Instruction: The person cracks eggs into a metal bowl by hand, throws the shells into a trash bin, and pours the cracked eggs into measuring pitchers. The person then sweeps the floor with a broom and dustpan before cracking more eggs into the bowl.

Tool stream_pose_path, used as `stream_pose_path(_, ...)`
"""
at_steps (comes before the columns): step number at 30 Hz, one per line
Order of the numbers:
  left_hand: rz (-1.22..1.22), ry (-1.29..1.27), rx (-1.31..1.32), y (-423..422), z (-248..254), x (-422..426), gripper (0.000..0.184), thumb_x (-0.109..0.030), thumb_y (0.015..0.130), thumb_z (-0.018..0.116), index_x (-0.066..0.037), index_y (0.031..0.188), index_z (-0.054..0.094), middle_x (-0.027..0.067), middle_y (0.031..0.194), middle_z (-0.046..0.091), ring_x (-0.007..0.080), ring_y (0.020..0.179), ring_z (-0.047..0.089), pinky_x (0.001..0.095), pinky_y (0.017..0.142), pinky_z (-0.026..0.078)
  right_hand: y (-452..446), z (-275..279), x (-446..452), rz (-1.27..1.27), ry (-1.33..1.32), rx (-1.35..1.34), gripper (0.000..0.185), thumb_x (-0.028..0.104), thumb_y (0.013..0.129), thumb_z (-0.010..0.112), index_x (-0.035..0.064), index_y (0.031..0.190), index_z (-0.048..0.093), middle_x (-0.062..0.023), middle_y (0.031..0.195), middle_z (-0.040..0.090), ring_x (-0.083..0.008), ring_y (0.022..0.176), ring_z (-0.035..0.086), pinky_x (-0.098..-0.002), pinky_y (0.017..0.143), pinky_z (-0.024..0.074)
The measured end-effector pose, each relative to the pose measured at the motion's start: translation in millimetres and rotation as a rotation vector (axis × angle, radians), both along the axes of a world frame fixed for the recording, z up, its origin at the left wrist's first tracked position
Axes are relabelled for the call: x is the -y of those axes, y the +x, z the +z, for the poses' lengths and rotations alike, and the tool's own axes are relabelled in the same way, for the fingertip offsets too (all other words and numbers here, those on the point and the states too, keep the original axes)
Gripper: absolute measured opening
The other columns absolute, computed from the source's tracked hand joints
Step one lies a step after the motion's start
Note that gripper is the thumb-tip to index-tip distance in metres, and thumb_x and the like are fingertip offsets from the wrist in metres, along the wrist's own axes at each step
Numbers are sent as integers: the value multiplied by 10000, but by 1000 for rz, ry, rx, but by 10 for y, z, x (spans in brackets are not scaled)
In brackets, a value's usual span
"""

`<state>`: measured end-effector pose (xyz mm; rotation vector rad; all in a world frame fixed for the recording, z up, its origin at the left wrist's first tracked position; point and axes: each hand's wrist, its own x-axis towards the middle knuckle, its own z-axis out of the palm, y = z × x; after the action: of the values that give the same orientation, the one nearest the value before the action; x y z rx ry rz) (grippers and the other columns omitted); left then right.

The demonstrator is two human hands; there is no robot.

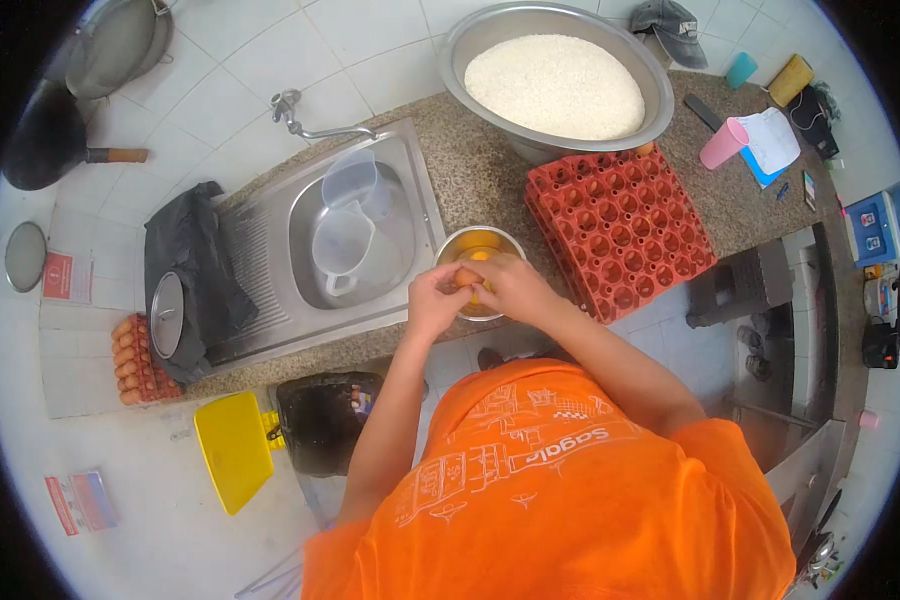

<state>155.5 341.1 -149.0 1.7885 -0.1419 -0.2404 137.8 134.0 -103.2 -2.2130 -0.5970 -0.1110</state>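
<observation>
Both hands meet over a small metal bowl (pixel 511 243) at the counter's front edge, right of the sink. My left hand (pixel 437 297) and my right hand (pixel 511 287) are closed around a brown egg (pixel 466 277), fingertips pressed on it from both sides. Yellow egg yolk (pixel 482 255) shows inside the bowl beneath the fingers. Whether the shell is cracked is hard to tell, since the fingers cover most of it. Close by on the right lies a stack of red egg trays (pixel 620 225), its top tray's hollows mostly bare.
Behind the trays stands a large metal basin (pixel 457 60) of white grains. Two clear plastic jugs (pixel 358 245) sit in the sink (pixel 310 290). A pink cup (pixel 723 143) and papers (pixel 770 140) are at the right. More eggs (pixel 128 360) are at the far left.
</observation>
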Motion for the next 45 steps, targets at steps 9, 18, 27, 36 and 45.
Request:
stream_pose_path(9, 51, 94, 57, 66, 118, 193, 481, -115, 771, 771, 7, 1236, 759, 163, 1087, 800, 177, 961, 760, 313, 856, 591, -87, -143, -87, -189, -184, 249, 435, 137, 839, 742, 52, 1256, 654, -166, 941, 686, -372, 918, 702, -456, 816, 603)
stream_pose_path(18, -212, 275, 306, 158, 333, 58, 488, 38, 822, 673, -18, 1304, 732, 125, 1194, 780, 225, 1132, 726, 331, 968, 561, -46, -102, 110, -182, -138, 295, 467, 79, 831, 725, 81, 1293, 654, -131, 1116, 721, -360, 968, 687, -458, 829, 599)
stream_pose_path(27, -132, -6, 74, 62, 598, 263, 682, 60, 821, 784, -61, 1467, 601, 132, 1328, 714, 253, 1176, 710, 383, 983, 592, -50, 139, 116, -323, 184, 145, 276, 144, 884, 763, 69, 1143, 706, -167, 969, 724, -380, 864, 694, -456, 778, 587)
stream_pose_path(36, 559, -353, -153, -868, 658, -1246, 580, 51, 906, 740, 7, 1449, 544, 118, 1338, 647, 217, 1174, 658, 366, 1084, 531, 394, 653, 1394, -838, -9, 124, 351, 224, 846, 798, 4, 1111, 730, -170, 1010, 750, -309, 889, 734, -426, 815, 588)
stream_pose_path(45, 796, 724, -158, -2260, 59, -3123, 891, -38, 797, 869, 20, 1557, 408, 230, 1532, 515, 366, 1385, 534, 456, 1192, 396, 1280, 748, 2633, -994, -468, -289, 533, 421, 831, 830, 53, 1204, 732, -225, 1178, 751, -388, 1095, 732, -514, 934, 581)
